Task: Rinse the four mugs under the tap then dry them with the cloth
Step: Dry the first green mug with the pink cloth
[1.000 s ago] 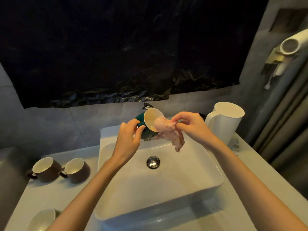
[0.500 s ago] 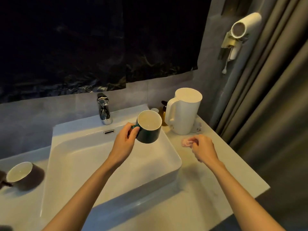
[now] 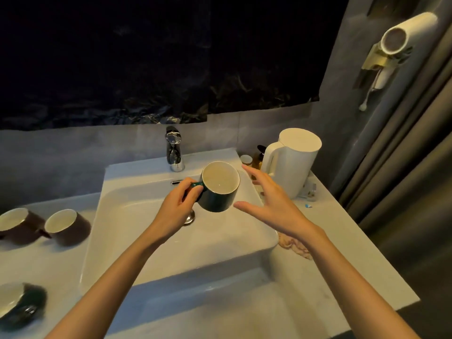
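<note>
My left hand (image 3: 178,209) grips the handle of a dark green mug (image 3: 219,189) with a cream inside, held tilted toward me above the white sink (image 3: 151,243). My right hand (image 3: 268,208) hovers open just right of the mug, fingers spread, not touching it. The pink cloth (image 3: 294,246) lies on the counter right of the sink, partly hidden by my right forearm. Two brown mugs (image 3: 67,226) (image 3: 17,226) lie on their sides on the left counter. A third dark mug (image 3: 19,305) lies at the lower left. The chrome tap (image 3: 174,150) stands behind the sink; no water is seen running.
A white kettle (image 3: 292,160) stands at the back right of the counter, with small bottles (image 3: 256,159) beside it. A hair dryer (image 3: 401,35) hangs on the right wall next to a curtain. The counter's right edge (image 3: 381,270) drops off near my right arm.
My right hand let go of the pink cloth on the right counter and came back, open, beside the mug. The view swung back left, bringing the left mugs into sight.
</note>
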{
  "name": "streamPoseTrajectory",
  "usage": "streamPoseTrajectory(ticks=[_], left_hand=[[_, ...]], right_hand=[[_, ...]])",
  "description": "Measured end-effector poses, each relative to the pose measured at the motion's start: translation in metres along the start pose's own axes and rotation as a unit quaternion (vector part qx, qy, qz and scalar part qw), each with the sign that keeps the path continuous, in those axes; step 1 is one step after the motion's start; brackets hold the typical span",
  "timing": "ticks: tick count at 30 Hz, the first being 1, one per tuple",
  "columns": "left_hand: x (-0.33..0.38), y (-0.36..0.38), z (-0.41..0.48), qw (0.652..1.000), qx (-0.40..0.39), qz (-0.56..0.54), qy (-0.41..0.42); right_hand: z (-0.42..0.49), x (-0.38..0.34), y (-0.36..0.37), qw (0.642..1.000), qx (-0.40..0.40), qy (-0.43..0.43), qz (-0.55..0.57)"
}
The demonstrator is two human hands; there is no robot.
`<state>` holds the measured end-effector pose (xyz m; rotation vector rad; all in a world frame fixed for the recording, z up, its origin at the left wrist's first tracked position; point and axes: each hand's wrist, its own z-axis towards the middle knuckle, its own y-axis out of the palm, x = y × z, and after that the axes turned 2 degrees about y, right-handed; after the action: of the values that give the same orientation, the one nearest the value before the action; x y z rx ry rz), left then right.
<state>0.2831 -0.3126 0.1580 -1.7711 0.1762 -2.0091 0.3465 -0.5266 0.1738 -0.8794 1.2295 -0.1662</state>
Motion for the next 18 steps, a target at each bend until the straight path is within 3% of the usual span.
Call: streamPoseTrajectory(ticks=[7, 11, 18], left_hand=[[-0.017, -0.078, -0.039, 0.998, 0.044, 0.03, 0.015], [-0.04, -0.135, -0.068, 0.998, 0.062, 0.022, -0.007], [-0.087, -0.249, -0.113, 0.994, 0.103, 0.028, -0.036]], right_hand=[[0.044, -0.078, 0.062, 0.985, -0.096, -0.141, -0.04], [0.061, -0.122, 0.108, 0.97, -0.149, -0.184, -0.047], [0.082, -0.205, 0.22, 0.959, -0.169, -0.222, -0.048]])
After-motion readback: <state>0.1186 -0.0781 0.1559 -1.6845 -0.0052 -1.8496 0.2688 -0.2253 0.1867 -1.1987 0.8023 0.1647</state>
